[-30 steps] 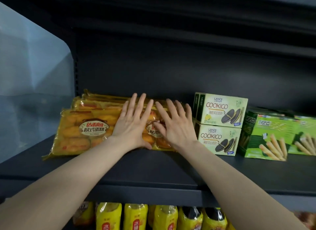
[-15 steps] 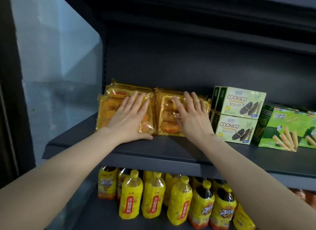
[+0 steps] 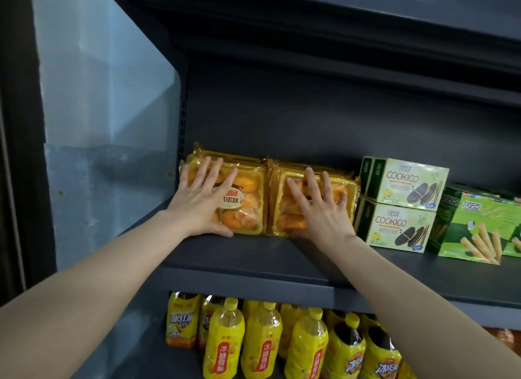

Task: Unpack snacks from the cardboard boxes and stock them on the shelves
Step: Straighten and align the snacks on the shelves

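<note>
Two stacks of yellow cake packs stand side by side at the left end of the dark shelf (image 3: 253,268), against the back wall. My left hand (image 3: 201,202) lies flat with spread fingers on the left cake pack (image 3: 248,201), thumb at its front lower edge. My right hand (image 3: 318,209) presses flat on the right cake pack (image 3: 287,218), fingers spread and straight. More packs lie under and behind the top ones. No cardboard box is in view.
Right of the cakes stand two stacked Cookico boxes (image 3: 406,203) and green wafer-roll boxes (image 3: 479,223). The shelf below holds several yellow drink bottles (image 3: 265,339). A translucent side panel (image 3: 107,153) closes the shelf's left end. Another shelf hangs overhead.
The cake packs slid back toward the rear wall and now sit in two neat stacks, both hands still flat on them. The view has pulled back and down.
</note>
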A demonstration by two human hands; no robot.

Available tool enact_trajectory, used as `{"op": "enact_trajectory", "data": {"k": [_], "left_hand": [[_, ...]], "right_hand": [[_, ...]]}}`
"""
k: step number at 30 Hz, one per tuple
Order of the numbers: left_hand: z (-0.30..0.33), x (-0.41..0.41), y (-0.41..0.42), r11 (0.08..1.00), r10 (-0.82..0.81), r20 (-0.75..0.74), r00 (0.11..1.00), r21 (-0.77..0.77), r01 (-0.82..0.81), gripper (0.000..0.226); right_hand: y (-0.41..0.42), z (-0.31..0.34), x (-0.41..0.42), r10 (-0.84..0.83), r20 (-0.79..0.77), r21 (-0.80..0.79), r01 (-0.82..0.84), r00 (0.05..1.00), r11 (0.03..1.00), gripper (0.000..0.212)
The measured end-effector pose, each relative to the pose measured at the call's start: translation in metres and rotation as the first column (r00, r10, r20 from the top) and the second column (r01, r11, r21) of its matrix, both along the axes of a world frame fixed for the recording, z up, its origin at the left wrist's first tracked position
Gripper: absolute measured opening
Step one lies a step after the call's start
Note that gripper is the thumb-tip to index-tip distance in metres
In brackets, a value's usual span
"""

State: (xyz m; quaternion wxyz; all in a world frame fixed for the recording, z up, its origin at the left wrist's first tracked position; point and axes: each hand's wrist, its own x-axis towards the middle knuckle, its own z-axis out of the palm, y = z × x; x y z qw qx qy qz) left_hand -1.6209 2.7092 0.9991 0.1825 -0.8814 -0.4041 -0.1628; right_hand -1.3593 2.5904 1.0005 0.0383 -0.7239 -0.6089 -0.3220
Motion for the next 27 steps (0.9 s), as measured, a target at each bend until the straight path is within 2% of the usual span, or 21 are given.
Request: {"op": "enact_trajectory", "data": {"k": [7, 12, 14, 16, 18, 20, 23, 27], "left_hand": [[0.003, 0.014, 0.033, 0.988, -0.029, 0.042, 0.999, 0.15, 0.022, 0.148], [0.0, 0.022, 0.028, 0.979, 0.039, 0.06, 0.997, 0.197, -0.05, 0.149], [0.001, 0.023, 0.026, 0.988, 0.023, 0.091, 0.996, 0.153, -0.037, 0.149], [0.005, 0.023, 0.025, 0.996, 0.002, 0.123, 0.992, 0.093, -0.014, 0.15], [0.009, 0.023, 0.024, 0.997, -0.004, 0.127, 0.992, 0.072, -0.006, 0.15], [0.009, 0.022, 0.023, 0.997, -0.008, 0.136, 0.991, 0.076, -0.003, 0.151], [0.007, 0.018, 0.027, 0.992, -0.027, 0.131, 0.991, 0.126, 0.011, 0.15], [0.006, 0.012, 0.035, 0.986, -0.071, 0.11, 0.991, 0.157, 0.053, 0.15]], "right_hand": [[0.023, -0.003, 0.008, 0.008, 0.039, 0.048, -0.01, 0.999, 0.999, 0.138], [0.02, 0.001, 0.009, -0.023, 0.096, 0.024, 0.02, 0.995, 0.999, 0.133], [0.016, 0.01, 0.002, 0.064, 0.125, 0.1, -0.077, 0.99, 0.992, 0.112], [0.02, 0.026, -0.008, 0.207, 0.139, 0.253, -0.237, 0.968, 0.938, 0.075], [0.035, 0.049, -0.023, 0.29, 0.022, 0.333, -0.28, 0.957, 0.9, 0.048], [0.058, 0.073, -0.034, 0.326, -0.19, 0.291, -0.263, 0.926, 0.92, 0.038], [0.098, 0.106, -0.045, 0.271, -0.45, 0.083, -0.262, 0.851, 0.961, 0.035], [0.15, 0.119, -0.055, 0.132, -0.574, -0.201, -0.295, 0.808, 0.934, 0.031]]}}
